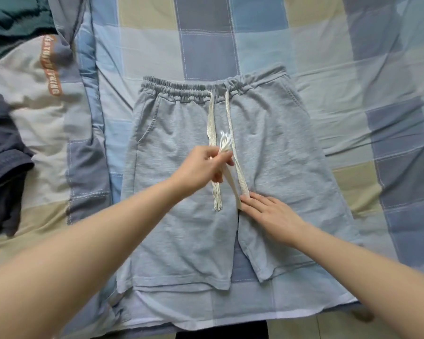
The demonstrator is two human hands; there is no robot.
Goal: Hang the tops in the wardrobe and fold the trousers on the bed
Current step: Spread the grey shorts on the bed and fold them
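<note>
Grey shorts (279,152) lie flat on the checked bed cover (230,40), waistband away from me, legs toward the near edge. Two cream drawstrings (212,123) run down from the waistband over the front. My left hand (203,168) pinches one drawstring near its frayed end, just above the crotch. My right hand (272,214) lies flat with straight fingers on the right leg, its fingertips pressing the other drawstring where it bends back.
At the left lies a pile of clothes: a beige top with an orange lettered stripe (42,77), a dark green garment (15,18) and a dark navy garment (3,152). The bed's near edge (255,319) runs along the bottom, floor beyond.
</note>
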